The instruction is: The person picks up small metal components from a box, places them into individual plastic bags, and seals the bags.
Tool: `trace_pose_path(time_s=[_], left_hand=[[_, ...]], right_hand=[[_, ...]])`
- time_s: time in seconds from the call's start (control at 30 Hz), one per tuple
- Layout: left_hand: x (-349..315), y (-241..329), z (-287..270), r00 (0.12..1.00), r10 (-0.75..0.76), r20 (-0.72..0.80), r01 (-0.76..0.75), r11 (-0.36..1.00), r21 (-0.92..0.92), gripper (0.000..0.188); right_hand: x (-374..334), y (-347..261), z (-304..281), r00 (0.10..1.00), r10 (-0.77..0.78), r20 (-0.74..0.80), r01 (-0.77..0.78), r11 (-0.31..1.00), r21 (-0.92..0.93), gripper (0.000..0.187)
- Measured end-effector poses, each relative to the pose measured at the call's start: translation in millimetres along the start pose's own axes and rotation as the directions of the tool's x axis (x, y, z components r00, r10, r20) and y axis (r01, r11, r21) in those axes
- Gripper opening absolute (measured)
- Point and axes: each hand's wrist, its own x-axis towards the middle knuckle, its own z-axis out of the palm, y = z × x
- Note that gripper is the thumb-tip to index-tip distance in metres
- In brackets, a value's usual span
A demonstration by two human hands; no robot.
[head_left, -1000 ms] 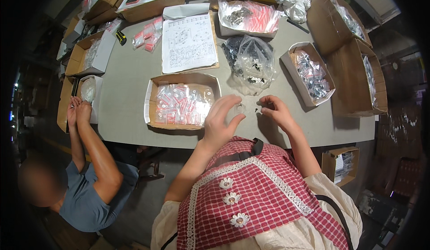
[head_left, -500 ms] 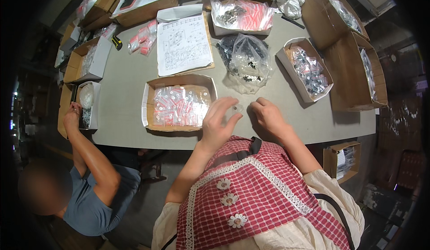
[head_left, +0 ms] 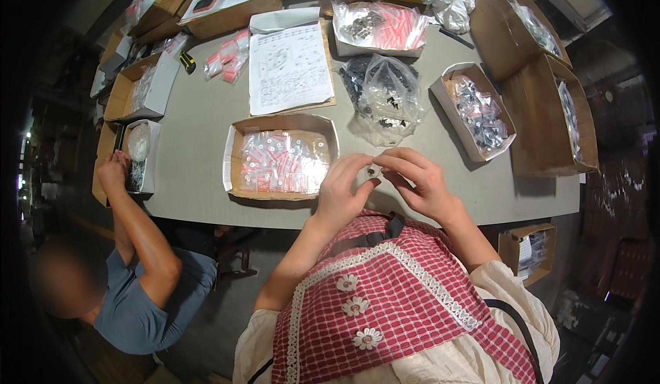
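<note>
Between my two hands, just above the table edge, is a small clear plastic bag [head_left: 373,171] with a small dark spot at its middle. My left hand [head_left: 342,186] is closed on the bag's left side, thumb and fingers pinching it. My right hand [head_left: 425,183] meets it from the right, fingers bent and fingertips brought together at the bag; whatever they pinch is too small to make out. Left of my hands stands a shallow cardboard box [head_left: 230,157] of small clear bags with red edges and white rings. Beyond my hands lies an open clear bag [head_left: 392,88] of small black parts.
A white box [head_left: 440,102] of filled small bags stands right, beside tall cartons [head_left: 550,119]. Drawing sheets [head_left: 290,68], red-edged bags [head_left: 227,57], a yellow cutter [head_left: 187,62] and another box [head_left: 378,50] lie farther back. At left, a co-worker's hand [head_left: 113,172] reaches into a box.
My right hand has lifted from the table and moved left to the small bag, meeting my left hand there. The view has shifted slightly.
</note>
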Motion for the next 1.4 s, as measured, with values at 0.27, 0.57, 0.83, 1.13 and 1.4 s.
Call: trace_pose_path(time_s=[0.27, 0.57, 0.83, 1.13, 1.4], left_hand=[[-1, -2, -1, 0.999, -0.037, -0.021, 0.037, 0.999, 0.028, 0.033], [-4, -5, -1, 0.995, -0.087, -0.055, 0.089, 0.996, 0.029, 0.033], [-1, 0, -4, 0.997, -0.06, -0.054, 0.061, 0.998, 0.033, 0.034], [0, 6, -6, 0.998, -0.069, -0.007, 0.069, 0.996, 0.055, 0.033], [-5, 3, -10, 0.946, -0.32, 0.048, 0.318, 0.893, -0.317, 0.03]], right_hand=[[-23, 86, 8, 0.91, 0.408, 0.071, -0.287, 0.745, -0.602, 0.015], [-14, 113, 34, 0.955, 0.268, -0.123, -0.287, 0.749, -0.598, 0.012], [9, 13, 6, 0.995, 0.079, -0.068, -0.08, 0.997, -0.005, 0.015], [6, 13, 17, 0.973, 0.227, 0.035, -0.227, 0.974, 0.005, 0.021], [15, 25, -11, 0.904, 0.425, 0.042, -0.425, 0.905, -0.027, 0.016]])
